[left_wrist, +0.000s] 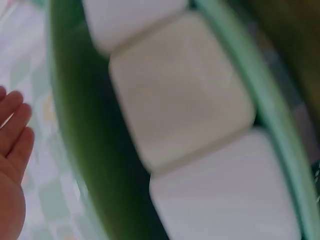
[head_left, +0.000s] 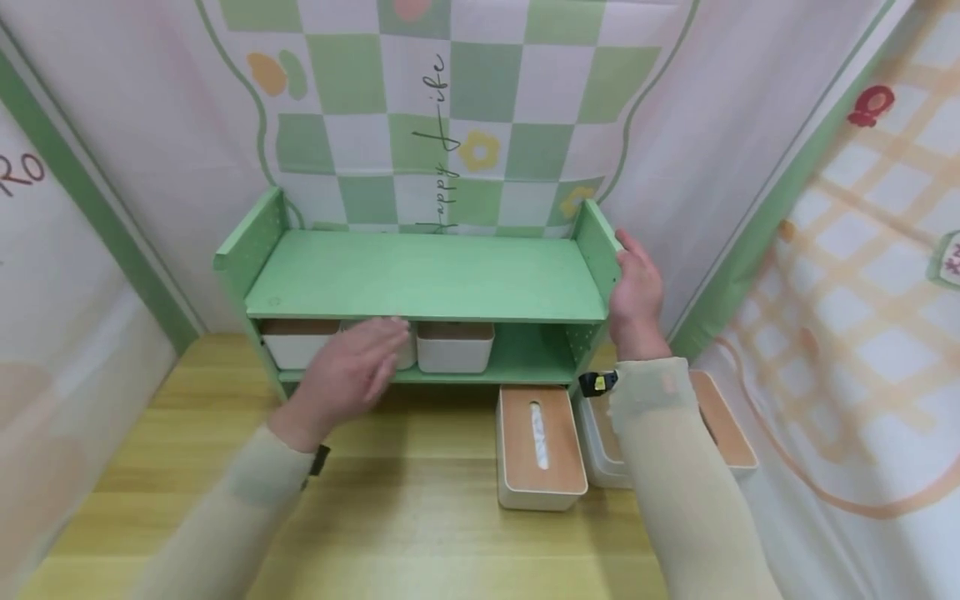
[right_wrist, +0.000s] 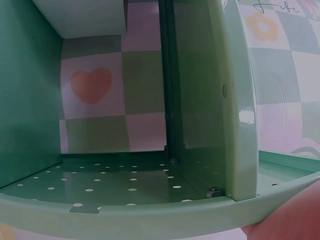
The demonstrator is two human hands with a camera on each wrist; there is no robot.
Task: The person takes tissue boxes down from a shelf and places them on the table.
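Observation:
A green two-tier shelf [head_left: 427,271] stands on the wooden table. Its lower tier holds a white box [head_left: 297,346] at the left, a cream box [left_wrist: 180,90] in the middle and another white box [head_left: 453,350] to its right. My left hand [head_left: 348,371] hovers before the lower tier with straight fingers, holding nothing and partly covering the cream box. Against the outer face of the shelf's right side panel [head_left: 597,254], my right hand [head_left: 637,296] rests with extended fingers. The right wrist view shows part of that hand beside the panel's edge.
A tissue box [head_left: 542,437] with a wooden lid sits in front of the shelf's right end. Right of it, a wood-lidded container [head_left: 609,442] and another wood-topped box [head_left: 723,417] are partly hidden by my right forearm. Patterned curtains [head_left: 525,100] hang behind and beside the shelf.

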